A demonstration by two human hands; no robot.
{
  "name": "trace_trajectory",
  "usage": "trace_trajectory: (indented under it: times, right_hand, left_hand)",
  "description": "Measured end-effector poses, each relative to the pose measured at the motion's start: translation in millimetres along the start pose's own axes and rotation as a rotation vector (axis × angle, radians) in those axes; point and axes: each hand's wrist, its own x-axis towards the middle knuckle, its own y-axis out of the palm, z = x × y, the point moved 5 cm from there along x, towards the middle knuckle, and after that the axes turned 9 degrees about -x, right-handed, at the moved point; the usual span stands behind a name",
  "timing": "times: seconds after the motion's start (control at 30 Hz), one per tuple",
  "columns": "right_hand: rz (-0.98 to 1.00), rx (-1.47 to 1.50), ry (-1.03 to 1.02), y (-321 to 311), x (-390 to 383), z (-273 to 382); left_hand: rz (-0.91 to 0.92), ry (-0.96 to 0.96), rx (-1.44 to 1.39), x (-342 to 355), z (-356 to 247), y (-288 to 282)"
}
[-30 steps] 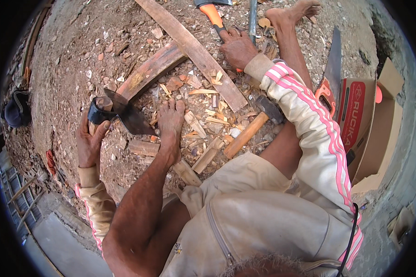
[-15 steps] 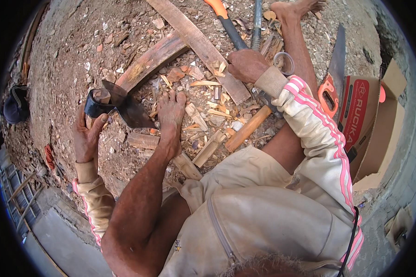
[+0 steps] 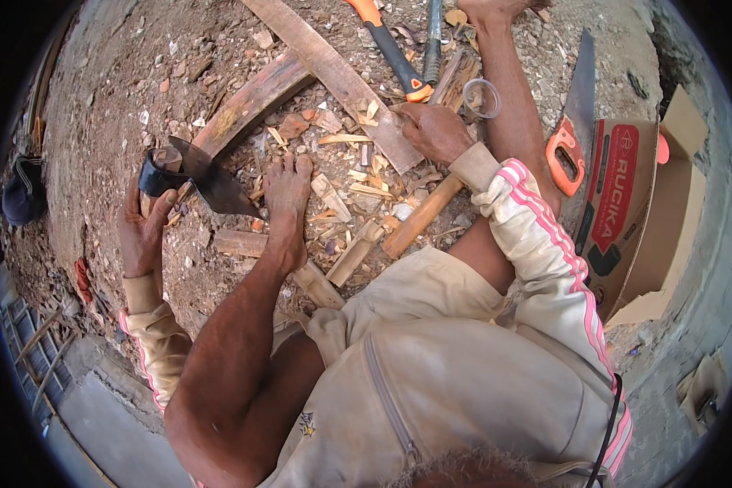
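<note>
At the left, my left hand (image 3: pixel 145 232) grips a piece of wood set in the round socket of a dark metal hoe head (image 3: pixel 220 183). The broad blade points right, toward my bare foot (image 3: pixel 287 191). My right hand (image 3: pixel 437 132) is curled near the end of a flat plank (image 3: pixel 354 93); whether anything is inside its fingers is hidden. Just beyond it lies a tool with an orange and black handle (image 3: pixel 390 53). A wooden handle (image 3: pixel 423 218) lies below my right wrist, its far end hidden under the sleeve.
A thick wooden beam (image 3: pixel 248 106) lies under the plank. Wood chips and short offcuts (image 3: pixel 356 252) litter the stony ground between my legs. To the right are a clear plastic ring (image 3: pixel 481 98), a handsaw (image 3: pixel 573 122) and an open cardboard box (image 3: pixel 667 236). A metal pipe (image 3: pixel 433 41) lies ahead.
My right hand has drawn back toward me from the orange and black handle, whose end now shows. My left hand still holds the hoe head's wood. The whole view has shifted slightly.
</note>
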Motion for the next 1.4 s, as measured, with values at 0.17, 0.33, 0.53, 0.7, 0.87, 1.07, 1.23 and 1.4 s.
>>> trace_trajectory:
  times: [0.17,0.33,0.53,0.7,0.87,1.07,1.23,1.4]
  right_hand:
    - [-0.074,0.114,-0.009,-29,12,4]
    - [0.184,-0.001,-0.228,0,-7,38]
    - [0.187,-0.314,-0.283,33,-23,71]
    - [0.066,-0.304,-0.317,44,-20,65]
    - [0.030,0.053,-0.365,41,-7,49]
    - [0.360,0.414,-0.272,44,-17,69]
    - [0.390,0.484,-0.275,38,-10,58]
    - [0.344,0.544,-0.259,-3,4,37]
  left_hand:
    - [-0.009,-0.031,-0.118,0,8,1]
    - [-0.031,-0.053,-0.064,-4,7,-1]
    - [-0.075,-0.106,-0.020,-2,15,-7]
    - [-0.052,-0.007,0.008,-1,19,-9]
    - [-0.055,0.060,0.059,2,16,-11]
    - [-0.022,0.037,0.060,2,22,-13]
    - [-0.015,0.059,0.028,4,24,-12]
    - [-0.084,0.023,-0.057,-2,25,-12]
